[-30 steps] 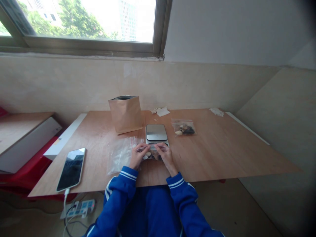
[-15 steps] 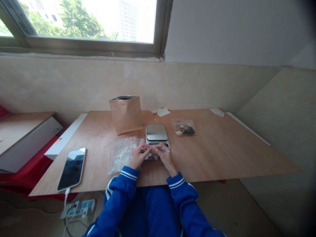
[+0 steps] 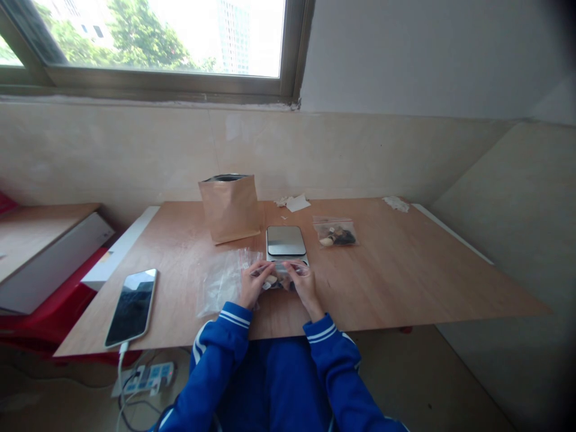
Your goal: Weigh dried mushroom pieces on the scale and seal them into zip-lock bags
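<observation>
Between my hands is a clear zip bag (image 3: 279, 281) with small dark and pale pieces in it; what they are is too small to tell. My left hand (image 3: 252, 284) pinches the bag's top edge on one side, and my right hand (image 3: 303, 284) pinches it on the other. Just beyond the bag lies a kitchen scale (image 3: 285, 241) with a bare metal plate; the bag hides part of its front. Beside my left hand, clear plastic bags (image 3: 221, 283) lie flat on the table.
A brown paper pouch (image 3: 230, 210) stands with its mouth open behind the scale's left. To the right lies a filled zip bag (image 3: 335, 234). Paper scraps (image 3: 297, 203) lie at the back. A phone (image 3: 132, 307) on a charging cable rests near the wooden table's (image 3: 405, 288) left edge.
My fingertips have moved apart along the bag's top edge, the right ones shifting right. More of the bag's contents shows between my hands.
</observation>
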Demonstrator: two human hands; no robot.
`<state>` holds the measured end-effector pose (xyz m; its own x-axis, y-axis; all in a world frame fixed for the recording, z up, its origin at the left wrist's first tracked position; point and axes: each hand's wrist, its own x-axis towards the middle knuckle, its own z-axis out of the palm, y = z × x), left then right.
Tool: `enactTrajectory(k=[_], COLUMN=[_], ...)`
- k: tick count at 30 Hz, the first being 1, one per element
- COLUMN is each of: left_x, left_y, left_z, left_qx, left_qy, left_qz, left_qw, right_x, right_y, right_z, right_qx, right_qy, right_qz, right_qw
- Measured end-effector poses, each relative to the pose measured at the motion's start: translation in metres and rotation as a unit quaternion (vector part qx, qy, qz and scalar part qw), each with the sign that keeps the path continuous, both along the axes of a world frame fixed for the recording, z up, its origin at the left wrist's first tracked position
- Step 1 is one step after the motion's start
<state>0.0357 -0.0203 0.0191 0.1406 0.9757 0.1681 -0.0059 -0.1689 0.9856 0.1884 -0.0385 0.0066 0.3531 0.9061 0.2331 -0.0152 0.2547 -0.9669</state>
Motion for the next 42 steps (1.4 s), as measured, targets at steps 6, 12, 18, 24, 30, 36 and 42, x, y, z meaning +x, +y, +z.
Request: enactTrajectory(k=[6,12,18,24,30,36,42], left_x=[0.000,0.000,0.001,0.001,-0.002,-0.001,0.000], left_y=[0.001,0.003,0.005,0.004,0.003,0.002,0.004], left_z=[-0.002,-0.005,-0.009,-0.006,-0.006,-0.006,-0.003], left_qx=[-0.002,-0.024,-0.043,-0.092,-0.142,-0.157,-0.111], left_qy=[-0.010,-0.044,-0.072,-0.092,-0.081,-0.111,-0.141], left_qz=[0.001,0.007,0.000,0.009,0.061,0.052,0.026], left_qw=[1.000,0.999,0.996,0.991,0.985,0.980,0.983], right_x=[-0.002,0.002,0.007,0.005,0.008,0.008,0.072], right_y=[0.000,0.000,-0.002,-0.004,-0.004,-0.005,0.000], right_z=[0.000,-0.001,0.001,0.006,0.001,0.000,0.018], right_qx=[-0.006,-0.032,-0.035,-0.039,-0.064,-0.075,-0.085], right_qy=[-0.002,0.028,0.037,0.029,0.017,0.030,0.041], right_qz=[0.019,0.003,-0.033,-0.044,-0.055,-0.063,-0.141], right_qw=[1.000,0.999,0.998,0.998,0.996,0.995,0.986])
